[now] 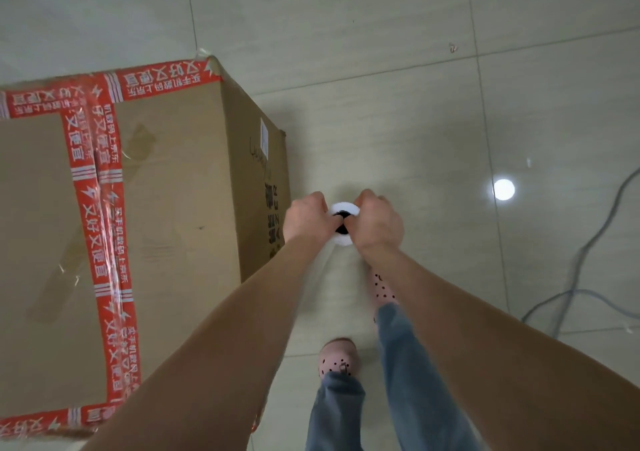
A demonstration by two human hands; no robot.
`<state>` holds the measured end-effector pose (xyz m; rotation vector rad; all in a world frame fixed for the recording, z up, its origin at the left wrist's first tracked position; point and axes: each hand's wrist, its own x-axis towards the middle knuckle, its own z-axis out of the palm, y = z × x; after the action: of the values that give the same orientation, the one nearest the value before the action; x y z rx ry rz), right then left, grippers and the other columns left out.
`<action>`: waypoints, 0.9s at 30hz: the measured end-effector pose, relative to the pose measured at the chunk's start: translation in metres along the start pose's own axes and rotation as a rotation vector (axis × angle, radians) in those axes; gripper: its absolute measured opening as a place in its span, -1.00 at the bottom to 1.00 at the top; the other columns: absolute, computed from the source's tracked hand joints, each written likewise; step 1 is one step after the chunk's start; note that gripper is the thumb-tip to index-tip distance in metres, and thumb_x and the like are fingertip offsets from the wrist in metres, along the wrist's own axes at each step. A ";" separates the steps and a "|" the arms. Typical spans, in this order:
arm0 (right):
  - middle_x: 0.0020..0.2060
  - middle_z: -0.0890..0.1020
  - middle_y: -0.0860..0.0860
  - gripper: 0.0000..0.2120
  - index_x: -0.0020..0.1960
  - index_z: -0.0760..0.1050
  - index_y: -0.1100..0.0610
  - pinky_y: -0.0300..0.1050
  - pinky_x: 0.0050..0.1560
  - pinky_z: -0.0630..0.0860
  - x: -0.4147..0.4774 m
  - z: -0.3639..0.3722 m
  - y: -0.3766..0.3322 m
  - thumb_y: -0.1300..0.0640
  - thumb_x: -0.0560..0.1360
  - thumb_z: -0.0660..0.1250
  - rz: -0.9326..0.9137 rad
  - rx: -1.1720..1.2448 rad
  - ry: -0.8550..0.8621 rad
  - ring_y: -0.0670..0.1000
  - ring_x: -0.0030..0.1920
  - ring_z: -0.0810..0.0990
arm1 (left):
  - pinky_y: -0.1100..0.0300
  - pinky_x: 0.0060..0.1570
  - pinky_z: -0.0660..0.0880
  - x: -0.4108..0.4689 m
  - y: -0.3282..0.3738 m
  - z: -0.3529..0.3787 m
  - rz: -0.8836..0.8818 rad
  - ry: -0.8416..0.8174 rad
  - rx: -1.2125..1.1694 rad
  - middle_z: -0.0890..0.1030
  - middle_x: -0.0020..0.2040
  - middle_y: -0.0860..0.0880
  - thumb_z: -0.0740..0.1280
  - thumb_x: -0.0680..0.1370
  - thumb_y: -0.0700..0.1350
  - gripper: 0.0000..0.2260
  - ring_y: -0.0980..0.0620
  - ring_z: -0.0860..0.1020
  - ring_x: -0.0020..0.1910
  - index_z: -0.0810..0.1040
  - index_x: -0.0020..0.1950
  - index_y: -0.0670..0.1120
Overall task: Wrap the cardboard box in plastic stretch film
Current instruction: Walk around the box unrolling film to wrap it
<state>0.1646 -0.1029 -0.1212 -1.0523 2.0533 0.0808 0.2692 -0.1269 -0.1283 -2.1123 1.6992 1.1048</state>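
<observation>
Gripping the white stretch-film roll [343,224] upright, both hands, left [306,220] and right [377,227], extend beside the tall brown cardboard box [166,208] on the glossy tiled floor [415,70].

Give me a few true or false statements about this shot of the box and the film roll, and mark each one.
1. Both hands hold the stretch film roll, the left hand and the right hand each with a grip on its top end. True.
2. The cardboard box is sealed with blue tape. False: the tape is red with white print.
3. The roll is to the right of the box in the head view. True.
4. The roll lies on top of the box. False: it is held beside the box, over the tiled floor.
5. A cable lies on the floor at right. True.
</observation>
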 end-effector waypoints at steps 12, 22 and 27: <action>0.03 0.51 0.09 -0.83 0.05 0.43 0.04 -0.09 -0.17 0.36 0.033 -0.013 -0.025 0.16 0.45 0.26 -0.028 0.046 -0.098 0.18 -0.03 0.54 | 0.10 -0.25 0.41 0.025 0.021 -0.020 0.137 -0.063 0.244 0.49 0.12 -0.09 0.29 0.51 -0.16 -0.72 -0.14 0.55 0.01 0.42 0.21 -0.09; 0.09 0.50 0.04 -0.71 0.17 0.38 0.03 -0.08 -0.21 0.35 0.056 -0.035 -0.027 0.14 0.46 0.28 -0.136 -0.019 -0.018 0.16 -0.04 0.57 | 0.20 -0.37 0.35 0.046 0.040 -0.029 -0.045 -0.027 0.035 0.52 -0.23 -0.08 0.28 0.46 -0.17 -0.95 -0.10 0.50 -0.23 0.45 -0.17 -0.13; -0.05 0.60 0.06 -0.67 0.02 0.34 0.04 0.01 -0.03 0.58 0.068 -0.036 -0.038 -0.03 0.36 0.37 0.193 0.415 -0.192 0.14 -0.10 0.65 | 0.26 -0.41 0.31 0.052 0.036 -0.040 -0.257 0.033 -0.089 0.55 -0.22 -0.03 0.31 0.46 0.01 -0.84 -0.02 0.51 -0.29 0.47 -0.14 -0.08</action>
<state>0.1464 -0.1863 -0.1324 -0.5685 1.8837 -0.1364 0.2560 -0.2003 -0.1249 -2.3342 1.3642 1.0908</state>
